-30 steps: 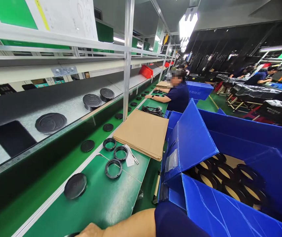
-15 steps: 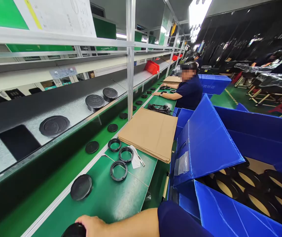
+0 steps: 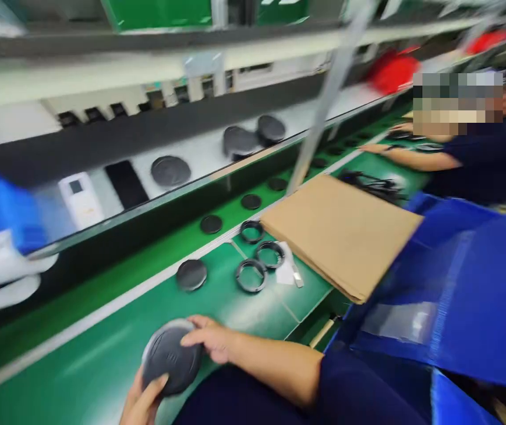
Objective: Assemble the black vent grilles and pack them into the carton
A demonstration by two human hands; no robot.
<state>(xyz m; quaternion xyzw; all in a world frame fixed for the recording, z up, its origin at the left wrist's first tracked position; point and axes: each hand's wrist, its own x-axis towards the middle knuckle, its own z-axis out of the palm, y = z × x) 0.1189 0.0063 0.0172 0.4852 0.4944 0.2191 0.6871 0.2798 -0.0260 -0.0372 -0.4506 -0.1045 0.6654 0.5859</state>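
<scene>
Two hands [image 3: 209, 339] hold a black disc [image 3: 171, 357] near three black rings [image 3: 251, 275].

On my feed: matte black round cover [image 3: 171, 357], embossed swirl pattern I think, blur's bad. Green conveyor belt [image 3: 102, 348], tan cardboard sheets [image 3: 341, 236], blue corrugated bin [image 3: 469, 295], red tote [image 3: 392, 71].

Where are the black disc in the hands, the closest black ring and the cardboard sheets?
Black disc [image 3: 171, 357]: head view, middle of its face.
Closest black ring [image 3: 251, 290]: head view, front of its rim.
Cardboard sheets [image 3: 339, 236]: head view, middle of the top sheet.
</scene>
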